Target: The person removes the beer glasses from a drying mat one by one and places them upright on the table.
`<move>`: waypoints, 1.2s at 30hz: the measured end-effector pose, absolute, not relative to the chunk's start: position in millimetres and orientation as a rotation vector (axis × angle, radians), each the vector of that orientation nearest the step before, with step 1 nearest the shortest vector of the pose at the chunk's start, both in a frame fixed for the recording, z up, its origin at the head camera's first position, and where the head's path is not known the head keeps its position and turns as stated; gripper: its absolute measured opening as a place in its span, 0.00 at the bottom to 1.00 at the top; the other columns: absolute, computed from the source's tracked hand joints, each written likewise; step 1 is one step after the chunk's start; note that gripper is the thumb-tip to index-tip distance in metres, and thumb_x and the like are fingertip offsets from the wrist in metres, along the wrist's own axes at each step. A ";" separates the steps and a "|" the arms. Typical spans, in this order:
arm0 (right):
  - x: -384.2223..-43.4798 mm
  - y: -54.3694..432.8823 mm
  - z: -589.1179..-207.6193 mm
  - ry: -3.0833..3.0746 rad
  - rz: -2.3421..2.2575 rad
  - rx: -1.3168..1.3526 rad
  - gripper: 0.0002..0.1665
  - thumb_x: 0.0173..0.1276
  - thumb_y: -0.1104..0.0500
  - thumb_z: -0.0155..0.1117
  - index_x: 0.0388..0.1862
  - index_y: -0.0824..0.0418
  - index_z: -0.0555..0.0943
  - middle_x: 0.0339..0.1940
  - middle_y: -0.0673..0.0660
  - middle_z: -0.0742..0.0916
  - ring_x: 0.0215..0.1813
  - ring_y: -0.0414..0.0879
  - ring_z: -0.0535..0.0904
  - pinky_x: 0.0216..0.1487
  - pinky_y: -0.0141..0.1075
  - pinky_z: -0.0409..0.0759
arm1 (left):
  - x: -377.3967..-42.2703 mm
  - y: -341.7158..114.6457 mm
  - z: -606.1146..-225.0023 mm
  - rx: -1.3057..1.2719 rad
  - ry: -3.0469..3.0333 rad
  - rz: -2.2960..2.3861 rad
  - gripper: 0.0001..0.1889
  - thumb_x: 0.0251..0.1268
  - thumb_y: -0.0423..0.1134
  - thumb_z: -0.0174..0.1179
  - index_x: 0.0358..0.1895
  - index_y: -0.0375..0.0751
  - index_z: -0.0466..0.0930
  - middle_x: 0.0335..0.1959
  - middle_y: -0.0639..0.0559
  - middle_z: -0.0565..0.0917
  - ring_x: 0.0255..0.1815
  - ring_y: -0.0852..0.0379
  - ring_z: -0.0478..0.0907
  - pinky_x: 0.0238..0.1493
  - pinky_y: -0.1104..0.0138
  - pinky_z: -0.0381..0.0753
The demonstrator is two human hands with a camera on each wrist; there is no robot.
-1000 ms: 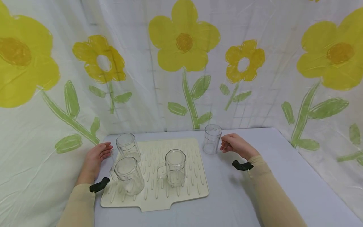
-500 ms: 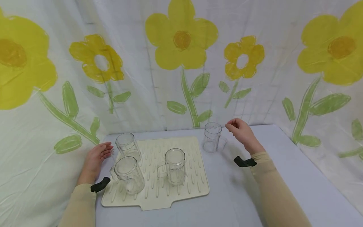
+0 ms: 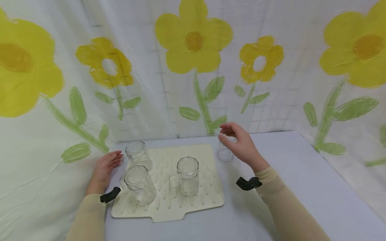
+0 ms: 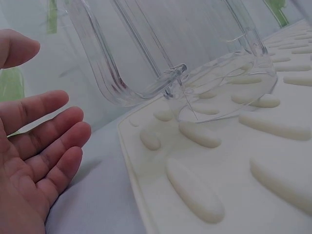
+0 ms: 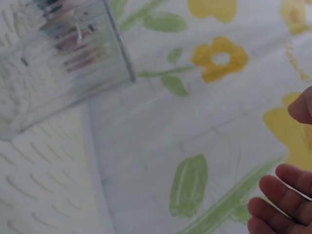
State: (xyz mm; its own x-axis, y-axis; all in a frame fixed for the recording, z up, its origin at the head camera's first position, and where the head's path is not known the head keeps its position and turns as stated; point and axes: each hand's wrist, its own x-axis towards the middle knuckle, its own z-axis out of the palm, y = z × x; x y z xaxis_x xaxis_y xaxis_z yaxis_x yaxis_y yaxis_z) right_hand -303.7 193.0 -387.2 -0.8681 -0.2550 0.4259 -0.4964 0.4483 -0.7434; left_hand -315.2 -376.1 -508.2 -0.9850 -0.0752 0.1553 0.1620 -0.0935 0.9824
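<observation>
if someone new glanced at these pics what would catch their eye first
Probably the big yellow flowers on the white curtain behind the table. Next, three clear mugs standing on the pale mat, with the open left hand by its left edge. Then the right hand, raised in front of a fourth mug beyond the mat's right side, partly hiding it.

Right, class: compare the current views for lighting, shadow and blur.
Head: fairly even light, with a soft shadow on the table beside the right sleeve. Left wrist: the left hand reads clearly, glints on the handled mug. Right wrist: dim and hazy, the cut-off mug blurred.
</observation>
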 end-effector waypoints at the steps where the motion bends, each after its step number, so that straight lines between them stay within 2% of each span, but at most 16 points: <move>1: -301.5 186.8 -388.5 -2.448 1.373 0.697 0.29 0.85 0.46 0.68 0.76 0.57 0.78 0.69 0.60 0.86 0.72 0.57 0.82 0.78 0.57 0.79 | -314.2 -376.1 -508.2 -0.097 -1.999 -2.207 0.13 0.92 0.43 0.55 0.62 0.44 0.86 0.51 0.63 0.92 0.52 0.66 0.87 0.54 0.76 0.86; 8: -285.1 154.1 -403.2 -2.468 1.382 0.917 0.36 0.82 0.44 0.71 0.83 0.49 0.73 0.78 0.51 0.82 0.81 0.52 0.77 0.83 0.55 0.75 | -315.7 -373.5 -506.9 -0.082 -2.004 -2.195 0.15 0.92 0.43 0.54 0.64 0.39 0.85 0.50 0.64 0.92 0.52 0.66 0.86 0.55 0.76 0.86; 15: -273.8 130.9 -420.7 -2.503 1.445 1.037 0.43 0.77 0.43 0.77 0.85 0.47 0.72 0.80 0.47 0.81 0.81 0.51 0.77 0.83 0.55 0.75 | -318.5 -369.9 -506.3 -0.047 -2.049 -2.157 0.18 0.92 0.44 0.54 0.66 0.34 0.82 0.50 0.64 0.92 0.52 0.65 0.86 0.54 0.76 0.86; 19: -271.3 120.0 -427.2 -2.510 1.505 1.070 0.47 0.71 0.43 0.82 0.85 0.44 0.71 0.79 0.43 0.81 0.81 0.48 0.78 0.84 0.51 0.75 | -316.3 -372.6 -506.0 -0.025 -2.066 -2.125 0.14 0.92 0.44 0.53 0.60 0.44 0.86 0.49 0.65 0.91 0.51 0.66 0.85 0.54 0.76 0.86; 22: -269.8 114.0 -430.9 -2.536 1.545 1.068 0.52 0.66 0.41 0.87 0.84 0.40 0.71 0.79 0.44 0.81 0.81 0.46 0.78 0.84 0.53 0.75 | -314.7 -375.1 -506.3 -0.001 -2.082 -2.098 0.12 0.92 0.45 0.52 0.57 0.50 0.86 0.49 0.65 0.91 0.52 0.66 0.85 0.54 0.77 0.86; 26: -268.4 109.1 -435.2 -2.567 1.563 1.072 0.56 0.62 0.41 0.90 0.84 0.41 0.71 0.79 0.49 0.83 0.80 0.46 0.78 0.83 0.55 0.76 | -314.6 -376.1 -507.0 0.007 -2.109 -2.069 0.17 0.93 0.46 0.52 0.64 0.40 0.83 0.51 0.65 0.90 0.53 0.67 0.85 0.55 0.77 0.86; 30: -268.3 105.7 -438.2 -2.577 1.546 1.078 0.55 0.62 0.42 0.90 0.84 0.43 0.71 0.79 0.50 0.84 0.79 0.45 0.79 0.82 0.48 0.78 | -314.1 -376.2 -507.7 0.004 -2.118 -2.056 0.22 0.93 0.45 0.51 0.70 0.29 0.78 0.50 0.67 0.90 0.52 0.68 0.85 0.55 0.77 0.86; 34: -268.2 105.7 -439.9 -2.563 1.529 1.075 0.53 0.62 0.42 0.90 0.83 0.45 0.73 0.77 0.47 0.84 0.78 0.45 0.80 0.80 0.46 0.80 | -312.9 -374.8 -507.8 -0.005 -2.086 -2.082 0.21 0.92 0.45 0.54 0.69 0.30 0.80 0.50 0.64 0.91 0.52 0.66 0.85 0.54 0.76 0.86; 36: -268.1 106.4 -440.5 -2.561 1.517 1.068 0.52 0.63 0.42 0.89 0.82 0.46 0.74 0.77 0.46 0.84 0.78 0.47 0.81 0.80 0.47 0.80 | -312.4 -374.0 -507.6 -0.011 -2.081 -2.089 0.19 0.91 0.46 0.56 0.66 0.35 0.83 0.52 0.63 0.91 0.53 0.65 0.85 0.55 0.76 0.86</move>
State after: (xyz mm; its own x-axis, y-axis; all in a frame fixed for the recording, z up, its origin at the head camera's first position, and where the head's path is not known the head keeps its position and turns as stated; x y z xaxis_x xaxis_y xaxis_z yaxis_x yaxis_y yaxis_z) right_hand -268.1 106.4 -440.5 -0.7718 -0.5569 0.3068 -0.5368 0.3120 -0.7839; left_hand -312.4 -374.0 -507.6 -0.9813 -0.1309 0.1410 0.1415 0.0055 0.9899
